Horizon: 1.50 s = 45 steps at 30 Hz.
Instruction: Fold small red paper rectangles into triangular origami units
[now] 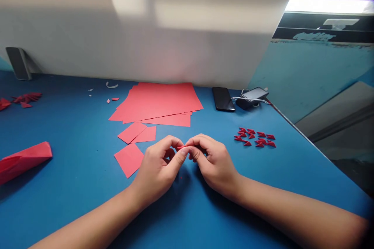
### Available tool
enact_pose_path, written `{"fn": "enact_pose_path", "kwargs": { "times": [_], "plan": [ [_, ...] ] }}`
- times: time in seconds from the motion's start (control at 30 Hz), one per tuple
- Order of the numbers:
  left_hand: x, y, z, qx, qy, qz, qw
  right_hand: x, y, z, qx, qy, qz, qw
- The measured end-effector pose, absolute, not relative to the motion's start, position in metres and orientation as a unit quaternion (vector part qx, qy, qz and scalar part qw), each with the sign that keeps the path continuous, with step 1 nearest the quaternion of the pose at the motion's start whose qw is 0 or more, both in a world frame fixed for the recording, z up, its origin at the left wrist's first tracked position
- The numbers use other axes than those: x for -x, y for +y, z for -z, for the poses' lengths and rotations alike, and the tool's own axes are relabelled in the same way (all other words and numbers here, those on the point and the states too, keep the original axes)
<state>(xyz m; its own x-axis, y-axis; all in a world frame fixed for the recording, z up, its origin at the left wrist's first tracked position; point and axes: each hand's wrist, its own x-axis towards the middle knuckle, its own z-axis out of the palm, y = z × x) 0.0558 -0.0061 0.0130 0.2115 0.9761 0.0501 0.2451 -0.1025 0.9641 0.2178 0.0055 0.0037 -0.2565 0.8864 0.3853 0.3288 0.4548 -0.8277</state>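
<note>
Between the fingertips of my left hand (160, 165) and my right hand (214, 163) is a small folded piece of red paper (182, 147). Both hands pinch it just above the blue table, and the fingers hide most of it. Left of my left hand lies a red paper square (129, 159), with two more overlapping red squares (136, 132) just behind it. Several small folded red paper triangles (254, 137) sit in a group on the table, to the right of my right hand.
A stack of red sheets (163, 103) lies at the back, before a white board (175, 46). A black phone (223, 99) and a cabled device (251, 97) are back right. At left are a rolled red paper piece (26, 159) and more folded pieces (27, 98).
</note>
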Motion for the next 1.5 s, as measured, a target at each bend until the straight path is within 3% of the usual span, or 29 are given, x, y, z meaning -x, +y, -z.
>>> {"fn": "enact_pose_path", "kwargs": {
  "times": [0.07, 0.23, 0.37, 1.1, 1.5],
  "plan": [
    [-0.055, -0.005, -0.012, -0.629, 0.492, -0.404, 0.446, -0.218, 0.005, -0.003, 0.416, -0.725, -0.316, 0.449],
    [-0.054, -0.002, -0.008, -0.547, 0.483, -0.412, 0.546, -0.216, 0.004, 0.001, 0.405, -0.639, -0.442, 0.481],
    [-0.054, -0.001, -0.006, -0.524, 0.476, -0.419, 0.568, -0.213, 0.004, -0.002, 0.410, -0.588, -0.503, 0.482],
    [-0.053, -0.003, -0.007, -0.598, 0.470, -0.387, 0.522, -0.219, 0.003, -0.005, 0.389, -0.648, -0.428, 0.496],
    [-0.056, -0.002, -0.005, -0.607, 0.513, -0.371, 0.480, -0.216, 0.021, 0.001, 0.401, -0.571, -0.555, 0.452]
  ]
}}
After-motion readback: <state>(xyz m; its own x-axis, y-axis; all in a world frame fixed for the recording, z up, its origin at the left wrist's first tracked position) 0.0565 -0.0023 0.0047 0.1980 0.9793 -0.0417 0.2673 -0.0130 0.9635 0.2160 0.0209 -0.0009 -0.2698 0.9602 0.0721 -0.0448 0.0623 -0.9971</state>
